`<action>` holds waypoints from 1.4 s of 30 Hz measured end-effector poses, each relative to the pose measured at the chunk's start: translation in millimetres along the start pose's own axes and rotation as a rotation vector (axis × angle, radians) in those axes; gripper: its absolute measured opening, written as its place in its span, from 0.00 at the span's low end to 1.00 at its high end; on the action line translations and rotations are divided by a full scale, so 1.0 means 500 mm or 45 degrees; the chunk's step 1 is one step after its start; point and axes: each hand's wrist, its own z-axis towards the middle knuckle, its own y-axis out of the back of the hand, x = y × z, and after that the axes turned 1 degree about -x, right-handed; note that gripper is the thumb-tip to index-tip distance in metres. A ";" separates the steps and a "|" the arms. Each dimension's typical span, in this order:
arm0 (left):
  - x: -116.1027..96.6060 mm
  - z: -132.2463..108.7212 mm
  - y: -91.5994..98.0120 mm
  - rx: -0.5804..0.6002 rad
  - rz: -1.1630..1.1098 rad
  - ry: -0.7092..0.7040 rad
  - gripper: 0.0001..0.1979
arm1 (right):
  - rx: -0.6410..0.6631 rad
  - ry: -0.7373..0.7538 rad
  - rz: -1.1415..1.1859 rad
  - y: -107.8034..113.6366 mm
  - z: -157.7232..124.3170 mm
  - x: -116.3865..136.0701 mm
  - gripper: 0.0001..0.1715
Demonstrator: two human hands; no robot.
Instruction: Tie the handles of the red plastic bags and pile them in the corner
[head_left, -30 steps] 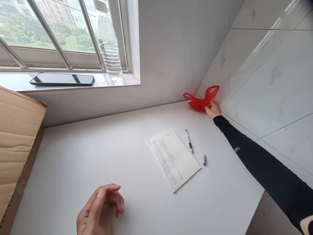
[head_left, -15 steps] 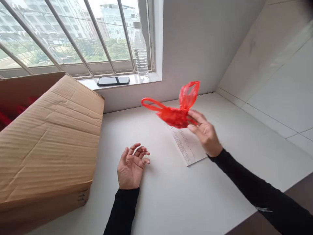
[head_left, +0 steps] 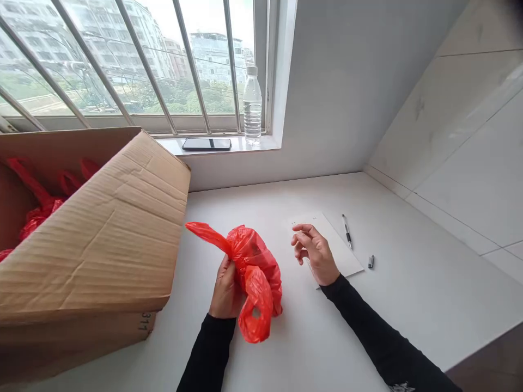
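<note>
My left hand grips a crumpled red plastic bag above the white table, one handle sticking out to the left and another loop hanging down. My right hand hovers just right of the bag with its fingers loosely curled and apart, holding nothing. It is over the near corner of a printed sheet of paper.
An open cardboard box with more red bags inside stands at the left. A pen and its cap lie right of the paper. A phone and a water bottle sit on the windowsill.
The red bag went from my right hand at the far corner, through the air, into my left hand. My right hand let go and drew back.
</note>
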 end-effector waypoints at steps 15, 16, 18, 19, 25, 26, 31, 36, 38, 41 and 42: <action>0.021 -0.004 -0.010 0.317 0.500 0.020 0.20 | 0.345 -0.095 -0.024 -0.030 -0.035 -0.030 0.17; 0.021 -0.004 -0.010 0.318 0.518 0.027 0.20 | 0.351 -0.106 -0.016 -0.029 -0.034 -0.031 0.19; 0.021 -0.003 -0.012 0.330 0.570 0.040 0.21 | 0.357 -0.117 -0.028 -0.029 -0.033 -0.032 0.20; 0.020 -0.003 -0.012 0.339 0.600 0.044 0.21 | 0.354 -0.110 -0.042 -0.029 -0.034 -0.031 0.18; 0.013 -0.008 -0.001 0.468 0.658 0.090 0.24 | 0.327 0.001 0.032 -0.033 -0.035 -0.025 0.13; 0.014 -0.009 0.001 0.496 0.637 0.117 0.25 | 0.334 0.000 0.034 -0.033 -0.035 -0.024 0.13; 0.024 -0.008 0.001 0.282 0.473 0.102 0.30 | 0.315 -0.088 -0.065 -0.030 -0.036 -0.020 0.20; 0.019 -0.007 -0.008 0.015 0.493 -0.139 0.28 | 0.399 -0.189 -0.230 -0.035 -0.047 -0.016 0.26; 0.017 -0.010 -0.010 -0.001 0.606 -0.172 0.24 | 0.443 -0.181 -0.306 -0.042 -0.053 -0.012 0.30; 0.020 -0.013 -0.010 -0.009 0.689 -0.156 0.20 | 0.467 -0.192 -0.276 -0.050 -0.060 -0.001 0.24; 0.022 -0.013 -0.009 -0.006 0.682 -0.133 0.19 | 0.456 -0.196 -0.253 -0.051 -0.061 0.001 0.20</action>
